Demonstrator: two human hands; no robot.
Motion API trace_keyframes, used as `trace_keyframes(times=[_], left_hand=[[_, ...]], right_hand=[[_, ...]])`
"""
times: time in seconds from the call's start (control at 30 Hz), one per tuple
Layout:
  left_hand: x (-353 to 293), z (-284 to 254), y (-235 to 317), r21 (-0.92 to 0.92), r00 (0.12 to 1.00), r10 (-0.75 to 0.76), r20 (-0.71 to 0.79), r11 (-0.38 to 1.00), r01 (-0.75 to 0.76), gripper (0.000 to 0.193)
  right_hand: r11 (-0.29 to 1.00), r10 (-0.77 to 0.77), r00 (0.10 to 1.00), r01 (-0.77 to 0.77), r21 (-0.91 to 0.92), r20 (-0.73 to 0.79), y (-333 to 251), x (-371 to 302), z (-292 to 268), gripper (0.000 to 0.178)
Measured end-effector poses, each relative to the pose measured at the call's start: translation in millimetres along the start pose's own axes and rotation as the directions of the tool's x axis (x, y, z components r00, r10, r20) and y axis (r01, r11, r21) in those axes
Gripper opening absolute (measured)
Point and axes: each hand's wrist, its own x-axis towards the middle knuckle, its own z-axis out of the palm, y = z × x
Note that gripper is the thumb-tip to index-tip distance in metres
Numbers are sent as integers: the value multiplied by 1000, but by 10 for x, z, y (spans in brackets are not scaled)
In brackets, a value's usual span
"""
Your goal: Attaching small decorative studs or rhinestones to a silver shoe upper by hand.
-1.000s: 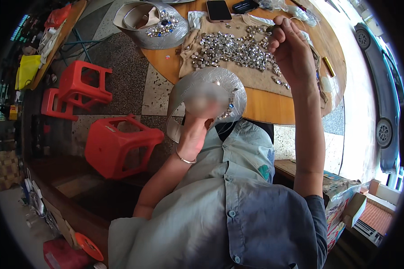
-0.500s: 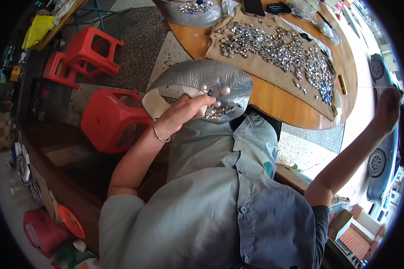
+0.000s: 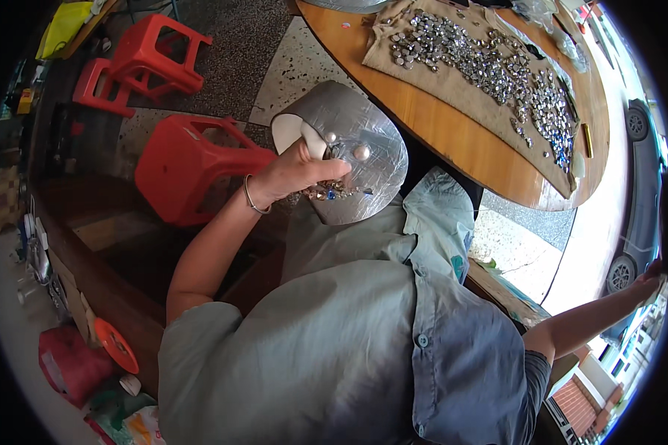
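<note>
My left hand (image 3: 300,174) grips the edge of a curved band wrapped in shiny grey plastic (image 3: 371,122), white on its inner side. Its fingers go inside the band, partly hidden, and its thumb presses on the outer face. Next to the thumb, two pearl beads (image 3: 361,153) and a cluster of small clear and blue stones (image 3: 329,194) sit on that face. My right hand (image 3: 652,276) is stretched far out to the right at the picture's dark rim. Its fingers are too dim there to show whether they hold anything.
Many faceted stones (image 3: 482,67) lie on a tan cloth (image 3: 460,95) on the wooden table (image 3: 416,111), with a yellow tube (image 3: 588,141) near its right edge. Red plastic stools (image 3: 193,170) stand at left. A parked car (image 3: 638,185) is beyond at right.
My right hand has swung downward in the picture and farther toward the right rim. The band has tilted in my left hand. The table has shifted up and right in view.
</note>
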Motion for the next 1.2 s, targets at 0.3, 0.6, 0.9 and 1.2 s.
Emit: trace_keyframes(times=[0.3,0.6,0.9,1.2], left_hand=[[184,426,256,-53,984,173,47,984,-171,23],[193,421,262,11,992,119,-51,993,-119,22],[549,706,120,200,988,157,9,967,-156,47],[750,841,201,-1,981,166,96,986,-166,50]], right_hand=[[482,-677,736,462,745,-18,-1699,-1493,-35,52],[872,-305,541,489,1,784,-1273,-1619,357,10],[283,-902,382,169,944,202,-1906,-1845,586,21],[230,-972,143,440,868,185,-2158,-1556,1252,23]])
